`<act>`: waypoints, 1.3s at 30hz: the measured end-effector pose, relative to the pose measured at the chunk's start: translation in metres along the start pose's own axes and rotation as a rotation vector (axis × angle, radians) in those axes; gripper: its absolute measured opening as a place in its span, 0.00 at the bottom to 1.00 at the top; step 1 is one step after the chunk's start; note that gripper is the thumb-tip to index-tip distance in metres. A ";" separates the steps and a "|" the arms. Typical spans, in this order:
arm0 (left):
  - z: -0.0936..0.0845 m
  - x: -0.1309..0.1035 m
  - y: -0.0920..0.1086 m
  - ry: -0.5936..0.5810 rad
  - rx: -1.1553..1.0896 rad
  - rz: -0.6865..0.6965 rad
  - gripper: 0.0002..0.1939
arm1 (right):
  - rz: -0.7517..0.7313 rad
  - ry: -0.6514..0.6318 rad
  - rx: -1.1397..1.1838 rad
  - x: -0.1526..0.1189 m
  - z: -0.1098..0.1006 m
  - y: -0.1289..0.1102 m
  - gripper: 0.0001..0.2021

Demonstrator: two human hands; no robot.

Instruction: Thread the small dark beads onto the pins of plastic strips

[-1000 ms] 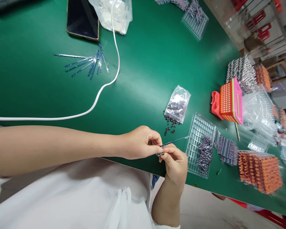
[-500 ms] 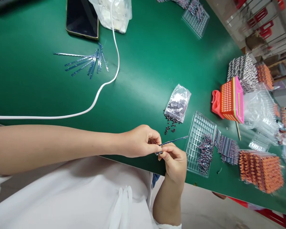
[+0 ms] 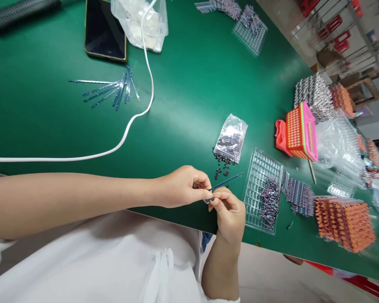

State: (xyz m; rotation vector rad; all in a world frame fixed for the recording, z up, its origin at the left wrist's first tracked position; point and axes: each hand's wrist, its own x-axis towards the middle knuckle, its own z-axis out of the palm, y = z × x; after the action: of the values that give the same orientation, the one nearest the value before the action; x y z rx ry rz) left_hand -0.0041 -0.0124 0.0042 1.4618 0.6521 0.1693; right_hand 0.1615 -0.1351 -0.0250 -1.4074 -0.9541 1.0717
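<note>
A thin blue strip (image 3: 229, 181) with small parts at its lower end is pinched between my two hands. My left hand (image 3: 188, 187) comes in from the left, thumb and forefinger closed at the strip's lower end. My right hand (image 3: 230, 212) meets it from below, its fingertips pinching the same end. The fingers cover much of what lies between them. Beyond the hands lies a clear bag (image 3: 231, 139) of small dark pieces, some spilled at its mouth. Right of my right hand is a clear tray (image 3: 254, 189) with a heap of small wired parts (image 3: 270, 202).
Several blue strips (image 3: 104, 92) fan out near a phone (image 3: 105, 31). A white cable (image 3: 126, 130) crosses the green table (image 3: 183, 84). Orange stacks (image 3: 344, 223), a basket (image 3: 298, 130) and a plastic box (image 3: 148, 29) stand farther off.
The view has shifted slightly, so the table items appear a little lower and further left. The blue strip is tilted a bit more steeply. Both hands keep their pinch.
</note>
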 end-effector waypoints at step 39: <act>-0.018 0.004 0.003 -0.199 0.247 0.120 0.13 | 0.061 -0.010 0.056 -0.001 0.002 -0.005 0.10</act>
State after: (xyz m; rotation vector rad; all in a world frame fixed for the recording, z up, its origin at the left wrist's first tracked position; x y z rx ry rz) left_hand -0.0092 0.0060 0.0068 1.7314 0.4337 0.0353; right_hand 0.1588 -0.1351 -0.0203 -1.3939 -0.8859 1.1434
